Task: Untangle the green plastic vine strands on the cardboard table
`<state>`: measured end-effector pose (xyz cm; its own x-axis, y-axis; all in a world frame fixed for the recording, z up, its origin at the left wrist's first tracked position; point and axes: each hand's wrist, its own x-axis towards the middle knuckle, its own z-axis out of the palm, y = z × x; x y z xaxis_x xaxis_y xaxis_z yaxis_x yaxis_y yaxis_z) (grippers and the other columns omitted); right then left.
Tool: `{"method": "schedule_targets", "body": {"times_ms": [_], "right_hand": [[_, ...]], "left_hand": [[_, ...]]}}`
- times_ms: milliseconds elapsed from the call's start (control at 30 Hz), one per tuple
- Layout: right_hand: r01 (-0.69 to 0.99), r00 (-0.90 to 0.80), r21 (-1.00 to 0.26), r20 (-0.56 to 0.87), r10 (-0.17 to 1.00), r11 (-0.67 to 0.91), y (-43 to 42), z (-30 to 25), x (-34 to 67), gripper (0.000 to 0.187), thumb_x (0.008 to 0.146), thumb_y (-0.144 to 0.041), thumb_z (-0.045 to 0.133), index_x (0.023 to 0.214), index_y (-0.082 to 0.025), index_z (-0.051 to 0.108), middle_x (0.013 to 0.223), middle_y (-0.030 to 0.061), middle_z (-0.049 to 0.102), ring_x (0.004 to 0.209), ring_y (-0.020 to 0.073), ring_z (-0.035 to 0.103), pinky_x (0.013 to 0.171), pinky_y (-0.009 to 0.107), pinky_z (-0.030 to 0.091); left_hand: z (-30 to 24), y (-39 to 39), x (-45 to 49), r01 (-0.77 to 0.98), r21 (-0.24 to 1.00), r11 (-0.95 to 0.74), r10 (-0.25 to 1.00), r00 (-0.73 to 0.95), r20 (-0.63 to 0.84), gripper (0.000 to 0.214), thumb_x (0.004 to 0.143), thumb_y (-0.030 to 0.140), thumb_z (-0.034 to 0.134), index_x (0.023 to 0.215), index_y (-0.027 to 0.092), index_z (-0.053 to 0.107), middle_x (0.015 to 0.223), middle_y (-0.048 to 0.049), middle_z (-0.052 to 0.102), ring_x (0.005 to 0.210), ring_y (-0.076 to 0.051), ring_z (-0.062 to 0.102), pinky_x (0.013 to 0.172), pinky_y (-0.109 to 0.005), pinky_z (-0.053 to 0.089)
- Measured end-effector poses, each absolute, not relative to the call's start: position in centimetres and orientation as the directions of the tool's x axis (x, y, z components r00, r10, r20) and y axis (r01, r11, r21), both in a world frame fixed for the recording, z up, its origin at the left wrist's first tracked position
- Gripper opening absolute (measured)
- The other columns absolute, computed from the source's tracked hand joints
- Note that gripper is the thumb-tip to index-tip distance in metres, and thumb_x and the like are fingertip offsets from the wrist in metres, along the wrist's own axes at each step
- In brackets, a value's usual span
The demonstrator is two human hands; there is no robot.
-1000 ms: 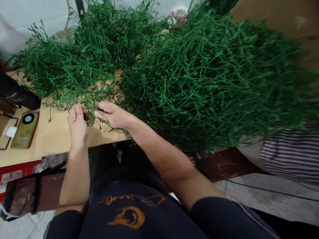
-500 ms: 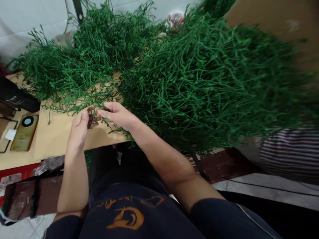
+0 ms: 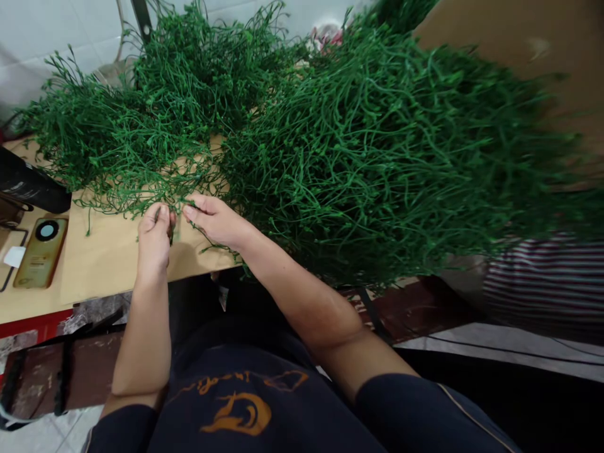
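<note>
My left hand [image 3: 153, 236] is closed, thumb pressed against the curled fingers, with a bit of green stem showing at the fingertips. Just to its right, my right hand [image 3: 214, 219] pinches a thin green stem between thumb and forefinger. A small gap separates the two hands, over the front of the cardboard sheet [image 3: 113, 258]. Beyond them lie loose artificial-looking green stems [image 3: 141, 157] with small branched tips. A large heap of the same stems [image 3: 358, 163] rises beside my right forearm.
At the left are a black bottle [image 3: 33, 182] lying tilted and a phone [image 3: 41, 253] in a yellowish case. A cardboard box flap [image 3: 533, 50] stands at the back right. Striped cloth [image 3: 538, 286] shows at the right edge, and a brown bench [image 3: 94, 371] below the table.
My left fingers, spread half a second ago, have curled shut. The hands have drawn slightly apart, and the right fingers still pinch. The whole view has shifted a little.
</note>
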<state>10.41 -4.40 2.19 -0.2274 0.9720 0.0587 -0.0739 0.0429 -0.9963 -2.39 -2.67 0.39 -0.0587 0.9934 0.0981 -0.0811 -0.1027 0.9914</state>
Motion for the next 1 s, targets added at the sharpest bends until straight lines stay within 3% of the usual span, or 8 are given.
{"method": "schedule_targets", "body": {"times_ms": [233, 467, 567, 700, 867, 1000], "right_hand": [[-0.204, -0.253, -0.978, 0.089, 0.964, 0.037, -4.4, 2.6, 9.0, 0.030, 0.090, -0.023, 0.049, 0.065, -0.018, 0.035, 0.061, -0.0054, 0.031, 0.059, 0.0050, 0.033, 0.054, 0.018, 0.029], [-0.206, -0.212, -0.977, -0.014, 0.977, -0.058, -4.6, 3.6, 9.2, 0.023, 0.086, -0.018, 0.052, 0.067, -0.016, 0.039, 0.059, -0.0064, 0.034, 0.056, 0.0032, 0.035, 0.054, 0.017, 0.031], [-0.118, -0.232, -0.991, -0.028, 0.972, -0.057, -4.3, 3.7, 9.8, 0.022, 0.082, -0.020, 0.059, 0.067, -0.015, 0.043, 0.058, -0.0067, 0.036, 0.057, 0.0035, 0.035, 0.054, 0.018, 0.030], [-0.049, -0.246, -0.997, -0.043, 0.968, -0.057, -3.7, 3.7, 10.2, 0.036, 0.076, -0.032, 0.068, 0.062, -0.016, 0.039, 0.054, -0.0078, 0.031, 0.055, 0.0037, 0.030, 0.051, 0.020, 0.025], [-0.066, -0.119, -0.998, 0.006, 0.993, -0.002, -3.0, 3.4, 10.1, 0.038, 0.083, -0.038, 0.059, 0.059, -0.017, 0.039, 0.055, -0.0067, 0.032, 0.055, 0.0046, 0.030, 0.053, 0.021, 0.025], [0.051, -0.170, -0.997, 0.053, 0.984, 0.063, -2.5, 2.9, 10.4, 0.038, 0.086, -0.035, 0.055, 0.057, -0.016, 0.039, 0.055, -0.0060, 0.033, 0.056, 0.0055, 0.031, 0.056, 0.023, 0.026]], "left_hand": [[1.9, -1.4, -1.7, -0.313, 0.950, 0.012, 0.977, -0.197, -0.077, 0.026, 0.077, 0.018, 0.063, 0.066, 0.020, 0.039, 0.047, 0.0099, 0.034, 0.036, -0.003, 0.029, 0.036, -0.017, 0.024], [2.2, -1.1, -2.2, -0.412, 0.904, 0.112, 0.984, -0.080, -0.158, 0.029, 0.079, 0.020, 0.063, 0.066, 0.020, 0.037, 0.046, 0.0103, 0.032, 0.035, -0.003, 0.028, 0.034, -0.017, 0.019], [2.2, -2.0, -2.5, -0.344, 0.930, 0.127, 0.992, 0.033, -0.123, 0.037, 0.074, 0.028, 0.070, 0.063, 0.019, 0.036, 0.047, 0.0097, 0.032, 0.036, -0.003, 0.027, 0.035, -0.017, 0.020], [1.7, -3.1, -2.6, -0.139, 0.990, -0.004, 0.996, 0.092, 0.017, 0.041, 0.070, 0.045, 0.073, 0.060, 0.018, 0.043, 0.047, 0.0078, 0.033, 0.040, -0.004, 0.028, 0.038, -0.018, 0.021], [1.4, -3.4, -2.8, 0.101, 0.975, -0.196, 0.959, 0.227, 0.169, 0.049, 0.073, 0.059, 0.065, 0.057, 0.017, 0.047, 0.051, 0.0045, 0.038, 0.047, -0.006, 0.030, 0.043, -0.021, 0.023], [1.0, -3.6, -3.2, 0.095, 0.974, -0.205, 0.963, 0.200, 0.183, 0.052, 0.073, 0.064, 0.061, 0.057, 0.017, 0.045, 0.051, 0.0044, 0.036, 0.048, -0.007, 0.028, 0.045, -0.023, 0.022]]}}
